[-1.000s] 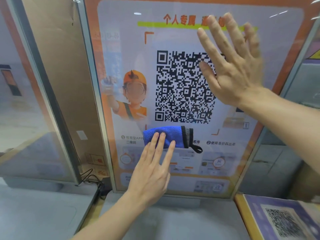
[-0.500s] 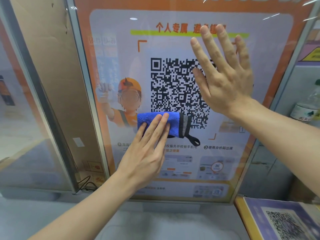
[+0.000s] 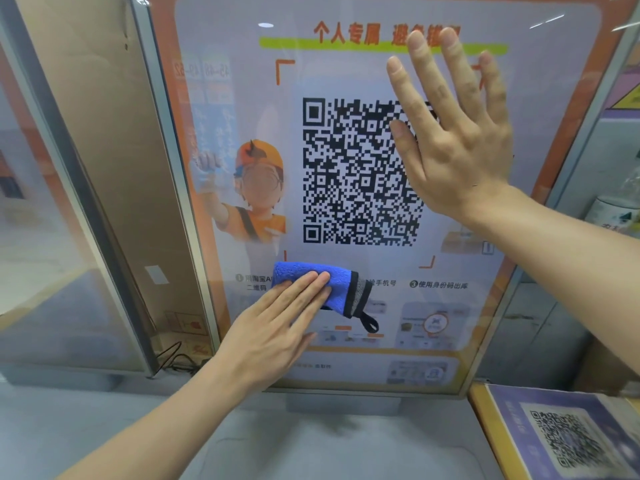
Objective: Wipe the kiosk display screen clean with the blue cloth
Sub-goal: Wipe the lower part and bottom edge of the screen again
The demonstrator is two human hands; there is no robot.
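The kiosk display screen (image 3: 346,64) stands upright before me, showing a large QR code, an orange cartoon figure and orange borders. A folded blue cloth (image 3: 337,285) with a grey edge and black loop lies flat against the lower part of the screen, below the QR code. My left hand (image 3: 277,327) presses the cloth onto the screen with straight fingers. My right hand (image 3: 453,133) is raised with fingers spread in front of the upper right of the QR code; whether it touches the glass I cannot tell.
A second framed panel (image 3: 114,168) stands angled at the left, with black cables (image 3: 176,358) at its base. A small QR card (image 3: 568,438) lies at the lower right. A bottle (image 3: 616,209) stands behind the screen's right edge. A grey counter (image 3: 311,445) lies below.
My left hand has slid the cloth back down the screen, from beside the QR code's lower edge to below it. My right hand has stayed over the QR code's upper right.
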